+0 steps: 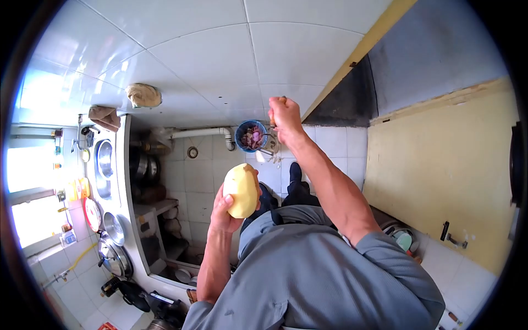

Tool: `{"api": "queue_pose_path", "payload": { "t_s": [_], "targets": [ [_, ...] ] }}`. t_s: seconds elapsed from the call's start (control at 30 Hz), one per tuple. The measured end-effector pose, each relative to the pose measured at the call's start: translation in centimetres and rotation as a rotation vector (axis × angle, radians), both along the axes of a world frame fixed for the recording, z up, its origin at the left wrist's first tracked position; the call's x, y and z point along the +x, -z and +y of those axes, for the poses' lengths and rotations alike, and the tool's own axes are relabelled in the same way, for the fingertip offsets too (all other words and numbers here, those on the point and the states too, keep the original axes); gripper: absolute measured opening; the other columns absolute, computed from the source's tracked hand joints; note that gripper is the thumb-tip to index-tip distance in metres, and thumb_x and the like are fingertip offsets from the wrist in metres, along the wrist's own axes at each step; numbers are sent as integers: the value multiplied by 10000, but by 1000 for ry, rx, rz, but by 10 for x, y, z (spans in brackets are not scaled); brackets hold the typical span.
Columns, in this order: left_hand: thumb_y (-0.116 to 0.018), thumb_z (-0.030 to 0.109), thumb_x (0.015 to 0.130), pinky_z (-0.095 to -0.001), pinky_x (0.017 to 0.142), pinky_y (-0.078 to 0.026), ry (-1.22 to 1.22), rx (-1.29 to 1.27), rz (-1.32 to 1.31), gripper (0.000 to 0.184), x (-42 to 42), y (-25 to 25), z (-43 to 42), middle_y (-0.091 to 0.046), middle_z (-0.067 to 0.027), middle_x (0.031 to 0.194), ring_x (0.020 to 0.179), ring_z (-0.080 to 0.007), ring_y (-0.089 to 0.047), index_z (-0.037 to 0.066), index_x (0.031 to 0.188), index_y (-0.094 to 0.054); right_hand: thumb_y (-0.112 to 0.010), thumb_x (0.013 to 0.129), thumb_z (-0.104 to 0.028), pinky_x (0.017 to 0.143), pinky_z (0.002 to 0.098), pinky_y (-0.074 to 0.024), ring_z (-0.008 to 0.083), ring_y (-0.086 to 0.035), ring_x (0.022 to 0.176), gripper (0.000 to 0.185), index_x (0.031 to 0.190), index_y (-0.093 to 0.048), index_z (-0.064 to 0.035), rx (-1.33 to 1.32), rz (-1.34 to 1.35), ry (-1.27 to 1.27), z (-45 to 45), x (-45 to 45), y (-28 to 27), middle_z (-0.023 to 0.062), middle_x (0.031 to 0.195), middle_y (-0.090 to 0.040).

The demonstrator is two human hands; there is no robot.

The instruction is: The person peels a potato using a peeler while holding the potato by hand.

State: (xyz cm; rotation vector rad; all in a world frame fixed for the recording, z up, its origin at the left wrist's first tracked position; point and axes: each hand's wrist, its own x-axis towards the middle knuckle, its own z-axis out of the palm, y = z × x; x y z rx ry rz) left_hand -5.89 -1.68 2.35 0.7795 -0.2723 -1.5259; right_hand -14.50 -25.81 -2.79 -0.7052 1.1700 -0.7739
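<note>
A large, pale yellow peeled potato [241, 191] rests upright in my left hand [223, 212], whose fingers and thumb wrap round its lower part. My right hand [285, 117] is raised further forward, closed round the brown handle of a peeler [267, 152]; the tool's metal end points down and to the left. Below it on the floor stands a blue bin [237, 139] holding reddish-purple and pale scraps. The peeler and the potato are apart. Small pale bits lie on the floor tiles beside the bin.
A counter [133, 220] on the left carries a sink [104, 159], metal pans and lids. Under it are pots and shelves. A yellow door [440, 165] stands on the right. A white pipe [203, 132] runs along the wall behind the bin.
</note>
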Motion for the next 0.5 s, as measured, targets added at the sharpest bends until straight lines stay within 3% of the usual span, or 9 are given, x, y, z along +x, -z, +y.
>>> {"api": "queue_pose_path", "payload": {
  "t_s": [0.07,0.17,0.27,0.33,0.43,0.5],
  "targets": [
    [-795,414,778,-390,737,-572,-34,31,38,882,-2,0,0,-469,-194,1416,1041,-286,-617,23,1457,-391,-617,925,-187,425,263,-353,85,-480,550,164,990,-606,-37,-65,-60,29,4,2,5,11,669,-524],
    [-811,413,768,-403,762,-572,-117,49,86,889,-4,9,-2,-518,-184,1354,1055,-285,-622,20,1450,-396,-637,916,-201,432,252,-335,81,-484,557,190,994,-609,-30,-35,-246,-58,29,4,-43,1,669,-520],
    [-828,409,750,-403,778,-570,-36,54,-62,894,4,14,-1,-576,-158,1256,1064,-279,-629,23,1439,-410,-596,917,-154,438,259,-347,90,-492,555,156,992,-596,-18,-109,-284,-143,49,17,-61,13,669,-524],
    [-868,308,697,-402,870,-579,-25,82,-41,934,4,13,-1,-602,-153,1236,1083,-283,-644,13,1450,-399,-585,928,-155,437,271,-367,95,-494,549,152,977,-598,-12,-70,-231,-170,40,19,-45,23,671,-528],
    [-885,239,667,-388,938,-549,-7,25,-148,945,10,6,5,-600,-136,1244,1101,-260,-639,17,1451,-406,-601,948,-195,391,279,-333,89,-468,501,178,951,-602,-17,-153,-68,25,5,13,3,18,648,-521],
    [-893,211,649,-381,957,-538,-13,43,-184,960,9,-2,3,-602,-130,1245,1107,-252,-637,18,1453,-407,-605,938,-176,393,267,-327,94,-452,483,157,963,-605,-21,-77,-13,-15,-11,-6,6,10,644,-514]
  ]
}}
